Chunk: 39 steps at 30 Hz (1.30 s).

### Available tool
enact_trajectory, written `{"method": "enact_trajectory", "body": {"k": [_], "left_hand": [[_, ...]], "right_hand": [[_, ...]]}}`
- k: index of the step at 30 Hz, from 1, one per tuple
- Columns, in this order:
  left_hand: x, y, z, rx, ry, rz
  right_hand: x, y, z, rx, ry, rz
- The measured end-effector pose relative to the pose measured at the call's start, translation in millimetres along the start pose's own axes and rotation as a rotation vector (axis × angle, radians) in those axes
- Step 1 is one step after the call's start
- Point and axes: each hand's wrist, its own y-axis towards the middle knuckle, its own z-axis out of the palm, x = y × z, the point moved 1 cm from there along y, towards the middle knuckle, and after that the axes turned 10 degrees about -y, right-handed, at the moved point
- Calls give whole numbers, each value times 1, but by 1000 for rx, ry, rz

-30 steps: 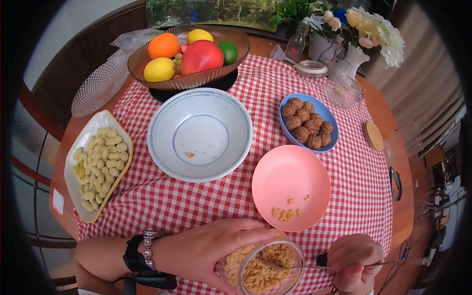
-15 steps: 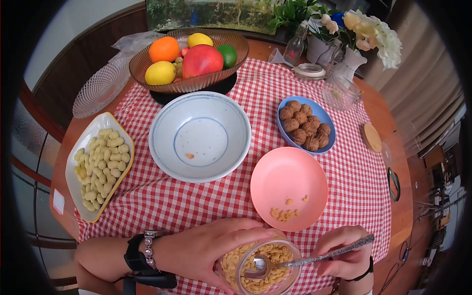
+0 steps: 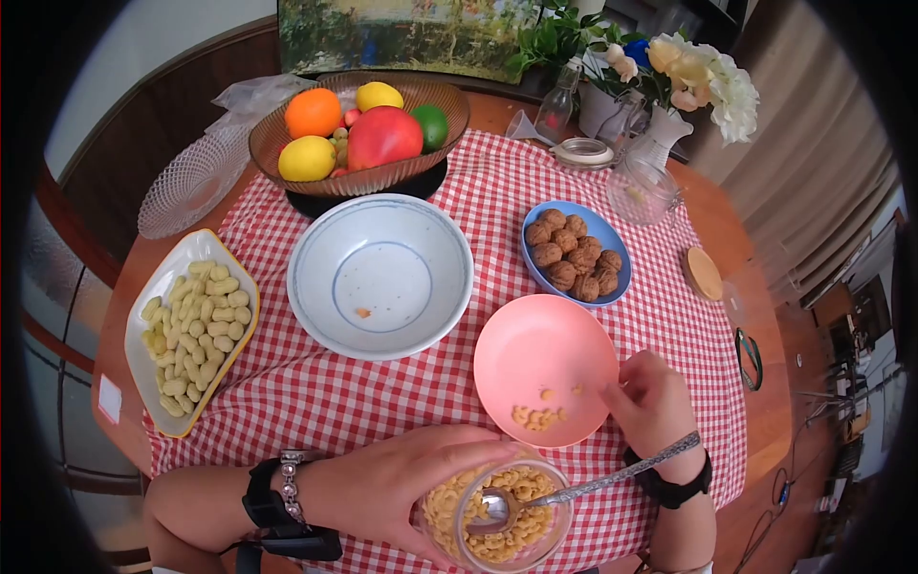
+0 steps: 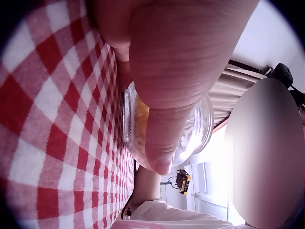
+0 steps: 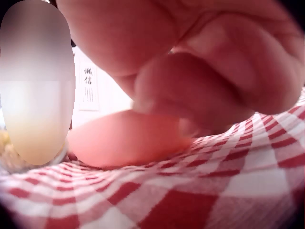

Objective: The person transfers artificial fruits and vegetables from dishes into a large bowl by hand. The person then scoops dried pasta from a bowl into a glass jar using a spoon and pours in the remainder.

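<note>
My left hand [image 3: 406, 483] curls round the side of a clear jar [image 3: 562, 521] of small curved pasta [image 3: 512, 543]. In the left wrist view, the thumb side of this hand [image 4: 167, 67] lies across the jar [image 4: 204, 121]. A metal spoon [image 3: 492, 512] stands in the jar, its patterned handle leaning right over my right wrist. With thumb and curled fingers, my right hand [image 3: 655, 407] grips the right rim of a pink plate [image 3: 545, 349] holding several pasta pieces [image 3: 537, 418]. In the right wrist view, that hand [image 5: 205, 67] is at the plate's edge [image 5: 128, 138].
A white bowl [image 3: 382, 277] with a small crumb stands mid-table. Peanuts fill a yellow-rimmed dish [image 3: 251, 316] on the left; walnuts [image 3: 574, 253] lie in a blue bowl. Behind are a fruit bowl [image 3: 382, 179], glass bottles and a flower vase [image 3: 660, 136]. A wooden lid [image 3: 703, 274] lies right.
My right hand has let go of the spoon and moved up to the pink plate's rim. The spoon now leans in the jar. My left hand still holds the jar.
</note>
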Motion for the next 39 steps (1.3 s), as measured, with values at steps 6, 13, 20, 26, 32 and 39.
{"method": "enact_trajectory", "body": {"k": [6, 13, 20, 26, 32, 39], "left_hand": [[0, -1, -1, 8, 27, -8], [-11, 2, 0, -2, 37, -98], [-5, 2, 5, -118, -25, -103], [1, 1, 7, -121, -61, -92], [1, -4, 6, -63, 11, -117], [30, -4, 17, -18, -202, -146]], "right_hand": [[-1, 4, 1, 78, 144, 81], [4, 1, -9, -11, 579, 135], [3, -6, -7, 195, 1094, -35], [2, -15, 3, 207, 1171, -229], [10, -25, -1, 335, 1216, -399], [9, -27, 2, 237, 1013, -505]]}}
